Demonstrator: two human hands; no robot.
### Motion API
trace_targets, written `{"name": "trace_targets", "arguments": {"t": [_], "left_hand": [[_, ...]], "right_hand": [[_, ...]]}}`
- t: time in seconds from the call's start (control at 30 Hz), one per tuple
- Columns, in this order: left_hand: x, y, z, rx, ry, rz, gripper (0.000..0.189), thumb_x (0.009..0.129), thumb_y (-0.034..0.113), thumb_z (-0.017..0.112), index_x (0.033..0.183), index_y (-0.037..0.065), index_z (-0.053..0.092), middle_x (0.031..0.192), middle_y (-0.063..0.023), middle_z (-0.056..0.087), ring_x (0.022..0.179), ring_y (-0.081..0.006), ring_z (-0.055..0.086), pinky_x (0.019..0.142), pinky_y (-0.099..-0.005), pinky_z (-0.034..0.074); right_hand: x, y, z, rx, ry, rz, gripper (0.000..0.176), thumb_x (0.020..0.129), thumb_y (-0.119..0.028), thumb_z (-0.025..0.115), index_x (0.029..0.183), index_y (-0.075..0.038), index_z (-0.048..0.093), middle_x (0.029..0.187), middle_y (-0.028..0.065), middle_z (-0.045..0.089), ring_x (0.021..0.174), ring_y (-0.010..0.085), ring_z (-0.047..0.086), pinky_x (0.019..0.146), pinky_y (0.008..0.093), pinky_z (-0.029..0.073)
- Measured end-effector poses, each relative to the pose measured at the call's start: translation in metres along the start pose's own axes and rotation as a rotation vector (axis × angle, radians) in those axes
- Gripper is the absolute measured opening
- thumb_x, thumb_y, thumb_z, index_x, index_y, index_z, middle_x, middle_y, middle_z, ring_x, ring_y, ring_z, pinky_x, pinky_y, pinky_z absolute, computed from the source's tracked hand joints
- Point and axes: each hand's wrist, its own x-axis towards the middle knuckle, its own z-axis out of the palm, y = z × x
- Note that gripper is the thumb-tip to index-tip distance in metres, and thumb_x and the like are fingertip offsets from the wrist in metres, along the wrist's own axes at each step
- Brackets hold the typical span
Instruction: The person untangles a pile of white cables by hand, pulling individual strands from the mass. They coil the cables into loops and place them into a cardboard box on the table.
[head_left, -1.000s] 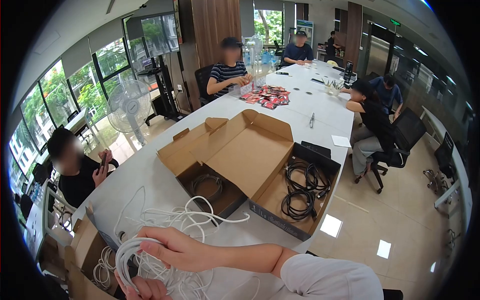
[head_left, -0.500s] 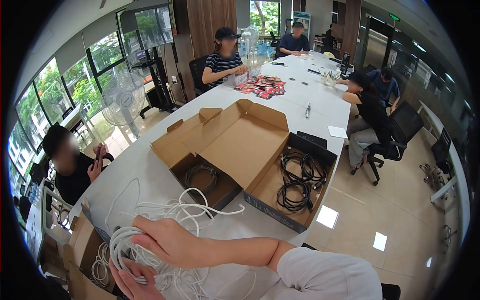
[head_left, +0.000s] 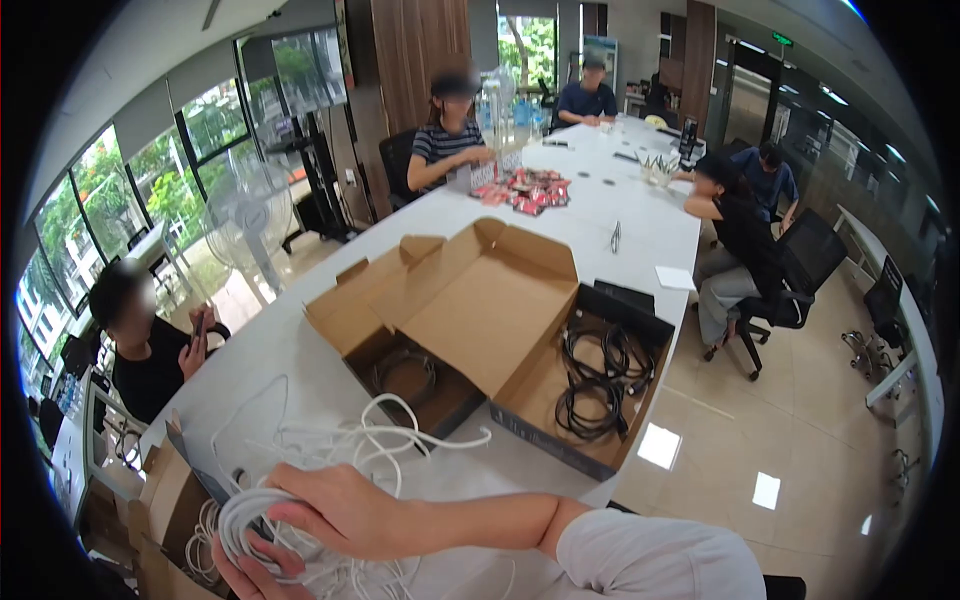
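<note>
A coil of white cable [head_left: 232, 525] is gathered between my two hands at the lower left. My right hand [head_left: 338, 508] grips the coil's upper right side, thumb and fingers closed around it. From below, my left hand [head_left: 258, 578] closes on the lower part of the same coil; part of that hand is cut off by the frame edge. Loose white cable [head_left: 365, 440] lies tangled on the table behind and beneath my hands.
An open cardboard box [head_left: 545, 440] holds coiled black cables [head_left: 590, 405]; another open box [head_left: 440, 405] holds a dark coil. A carton [head_left: 165, 510] with white cable stands at the lower left. Several people sit around the white table [head_left: 590, 225], with red packets [head_left: 535, 190] farther back.
The view has shifted slightly, so the boxes sit a little lower. My hands still hold the coil, now slightly lower and further left in view.
</note>
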Motion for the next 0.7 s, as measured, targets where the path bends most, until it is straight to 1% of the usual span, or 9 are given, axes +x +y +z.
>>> {"name": "trace_targets", "arguments": {"t": [0.03,0.17,0.23,0.3,0.37,0.47,0.57,0.67,0.7], "left_hand": [[0.001,0.002,-0.001,-0.004,-0.087,0.017,0.026,0.1,0.028,0.045,0.113,0.005,0.045,0.063,0.0002,0.036,0.054,-0.009,0.03,0.05,-0.0239,0.026],[-0.003,-0.001,-0.004,-0.03,-0.065,-0.005,0.031,0.102,0.031,0.038,0.115,0.004,0.044,0.07,-0.0012,0.038,0.058,-0.0097,0.031,0.053,-0.0241,0.027],[0.006,-0.033,-0.054,0.085,-0.097,-0.071,0.044,0.1,0.037,0.038,0.132,0.007,0.036,0.108,-0.0068,0.045,0.09,-0.0132,0.045,0.074,-0.0247,0.039],[0.005,-0.033,-0.054,0.117,-0.069,-0.029,0.048,0.1,0.039,0.038,0.135,0.006,0.036,0.107,-0.0067,0.045,0.089,-0.0131,0.045,0.074,-0.0249,0.038],[-0.006,-0.008,-0.006,0.069,0.01,0.116,0.041,0.101,0.036,0.037,0.124,0.002,0.043,0.069,-0.0007,0.038,0.057,-0.0092,0.028,0.052,-0.0248,0.025],[-0.005,-0.002,-0.008,0.138,-0.052,0.1,0.053,0.1,0.042,0.039,0.133,0.0,0.038,0.078,-0.0051,0.048,0.063,-0.012,0.04,0.059,-0.0258,0.035],[-0.004,0.01,0.012,-0.096,0.088,0.054,0.058,0.098,0.045,0.042,0.134,-0.001,0.038,0.098,-0.0117,0.057,0.083,-0.0185,0.054,0.075,-0.0301,0.042],[0.005,-0.011,-0.013,-0.271,-0.024,-0.112,0.061,0.098,0.048,0.035,0.143,0.007,0.028,0.139,-0.0119,0.04,0.127,-0.0217,0.041,0.102,-0.0327,0.037],[0.003,-0.009,-0.012,-0.32,-0.027,-0.114,0.059,0.098,0.047,0.038,0.139,0.004,0.033,0.131,-0.0132,0.045,0.12,-0.0229,0.045,0.098,-0.0333,0.038]], "right_hand": [[0.001,0.0,-0.001,0.016,-0.003,-0.009,0.017,0.094,-0.017,0.053,0.101,-0.001,0.051,0.07,0.0189,0.057,0.064,0.0384,0.058,0.056,0.0386,0.044],[-0.004,-0.004,0.004,0.072,0.01,0.005,0.017,0.093,-0.016,0.053,0.1,-0.001,0.05,0.069,0.0182,0.056,0.063,0.038,0.056,0.056,0.0375,0.043],[-0.002,-0.006,0.003,0.069,0.003,0.002,0.016,0.093,-0.016,0.054,0.099,-0.001,0.05,0.069,0.0181,0.055,0.062,0.0378,0.056,0.056,0.0373,0.043],[-0.004,-0.01,0.004,0.067,-0.001,0.005,0.016,0.093,-0.016,0.054,0.098,-0.002,0.049,0.069,0.0181,0.055,0.062,0.0376,0.056,0.056,0.0371,0.043],[-0.005,-0.007,0.006,0.034,-0.007,-0.007,0.016,0.093,-0.016,0.054,0.098,-0.002,0.049,0.07,0.0181,0.055,0.062,0.0371,0.056,0.056,0.0368,0.043],[-0.006,-0.005,0.006,0.046,0.007,-0.027,0.016,0.093,-0.016,0.054,0.098,-0.001,0.049,0.071,0.0176,0.056,0.063,0.0364,0.056,0.056,0.0362,0.043],[-0.006,-0.003,0.004,0.094,0.051,-0.046,0.017,0.093,-0.016,0.054,0.1,-0.001,0.05,0.072,0.0167,0.056,0.063,0.0354,0.057,0.056,0.0351,0.043],[-0.005,0.0,0.004,0.139,0.1,-0.053,0.018,0.093,-0.016,0.053,0.102,-0.001,0.051,0.073,0.0158,0.057,0.064,0.0337,0.058,0.057,0.0335,0.044],[-0.005,0.001,0.004,0.154,0.113,-0.054,0.018,0.093,-0.016,0.053,0.103,-0.001,0.051,0.074,0.0155,0.057,0.064,0.0331,0.058,0.058,0.0329,0.044]]}}
